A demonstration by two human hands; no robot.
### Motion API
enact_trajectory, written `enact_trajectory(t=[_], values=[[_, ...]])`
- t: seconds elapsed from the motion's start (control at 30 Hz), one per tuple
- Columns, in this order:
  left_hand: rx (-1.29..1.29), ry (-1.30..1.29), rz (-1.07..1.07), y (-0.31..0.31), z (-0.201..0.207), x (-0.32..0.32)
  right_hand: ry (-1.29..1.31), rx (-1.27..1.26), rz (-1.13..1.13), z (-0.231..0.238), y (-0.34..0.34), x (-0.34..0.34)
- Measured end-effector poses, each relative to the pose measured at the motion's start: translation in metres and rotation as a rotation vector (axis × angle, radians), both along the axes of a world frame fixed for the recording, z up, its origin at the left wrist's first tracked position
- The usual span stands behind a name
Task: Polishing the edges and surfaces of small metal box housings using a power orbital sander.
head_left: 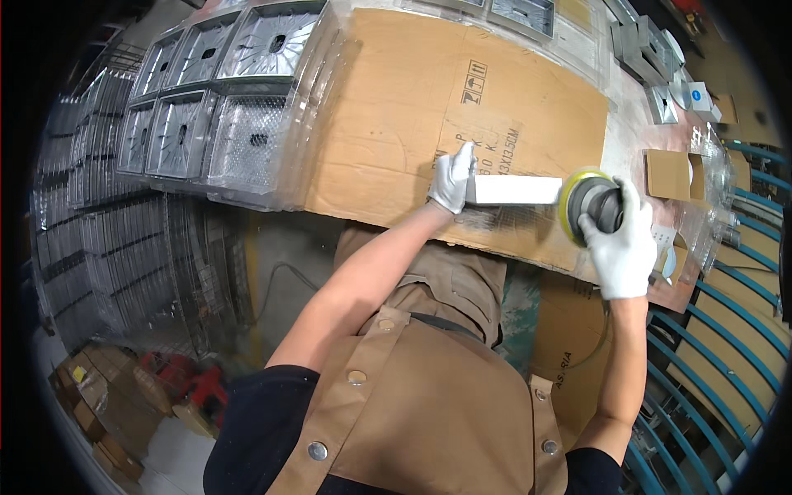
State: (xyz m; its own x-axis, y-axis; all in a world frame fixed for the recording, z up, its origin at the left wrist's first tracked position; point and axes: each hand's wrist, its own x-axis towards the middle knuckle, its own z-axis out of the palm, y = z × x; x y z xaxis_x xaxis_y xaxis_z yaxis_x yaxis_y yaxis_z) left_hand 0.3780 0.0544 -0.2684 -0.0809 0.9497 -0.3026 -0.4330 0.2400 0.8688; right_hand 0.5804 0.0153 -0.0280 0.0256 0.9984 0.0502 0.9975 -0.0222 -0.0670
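Observation:
My left hand [453,179], in a white glove, grips the left end of a bright, pale rectangular metal piece [516,190] above the front part of a flat cardboard sheet [388,124]. In my right hand [624,252], also gloved, is a round sander [596,206] with a dark body and a yellow-edged pad. The pad stands on edge at the piece's right end; whether it touches cannot be made out. Glare hides the surface detail of the piece. Dark smudges mark the cardboard beneath it.
At the upper left, a clear plastic tray [309,124] holds several square metal boxes [275,41]. Stacked clear trays [124,264] stand farther left. To the right are a small open cardboard box [670,175], loose metal parts [648,49] and a blue-barred rack [701,346]. A cord hangs below my right hand.

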Motion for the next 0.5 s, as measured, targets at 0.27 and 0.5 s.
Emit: enact_trajectory(t=[0.27,0.5], values=[[0.048,0.091,-0.018,-0.002,0.008,-0.004,0.164,-0.046,0.163,0.029,-0.024,-0.057],[0.24,0.33,-0.017,-0.007,0.002,-0.004,0.163,-0.334,0.26,0.012,-0.021,-0.096]])
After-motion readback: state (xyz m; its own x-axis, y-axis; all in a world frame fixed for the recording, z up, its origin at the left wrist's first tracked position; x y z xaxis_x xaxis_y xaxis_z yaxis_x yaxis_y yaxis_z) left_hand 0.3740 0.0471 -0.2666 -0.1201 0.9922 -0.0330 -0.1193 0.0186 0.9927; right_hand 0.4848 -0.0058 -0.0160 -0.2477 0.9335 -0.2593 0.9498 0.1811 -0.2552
